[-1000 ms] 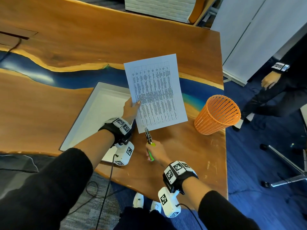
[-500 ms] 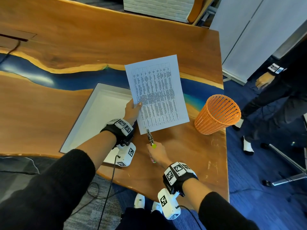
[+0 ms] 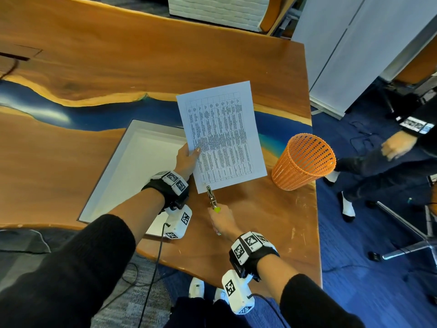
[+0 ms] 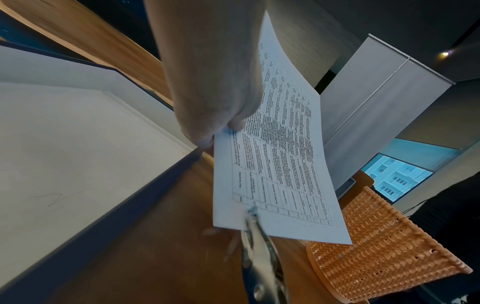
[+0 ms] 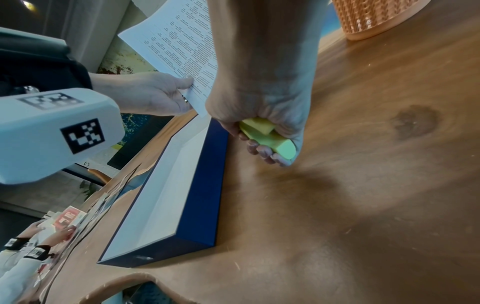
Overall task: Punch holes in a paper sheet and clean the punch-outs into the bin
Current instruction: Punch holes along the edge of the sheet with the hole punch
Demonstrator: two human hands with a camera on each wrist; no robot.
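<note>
Over the white tray point(image 3: 123, 162), the left hand point(image 3: 186, 159) pinched the printed paper sheet point(image 3: 222, 136) by its left edge, as a second before. The right hand point(image 3: 222, 222) had brought the punch point(image 3: 212, 196), green handles squeezed in its fist, up onto the sheet's near edge. The orange bin point(image 3: 303, 162) stood at right, unmoved.

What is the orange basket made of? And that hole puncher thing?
The orange basket looks like moulded plastic: one even matte colour, with thin ribs and open slots. The hole punch has a shiny silvery head, probably metal, and soft-looking yellow-green handles, likely plastic or rubber, gripped by the right hand.
</note>
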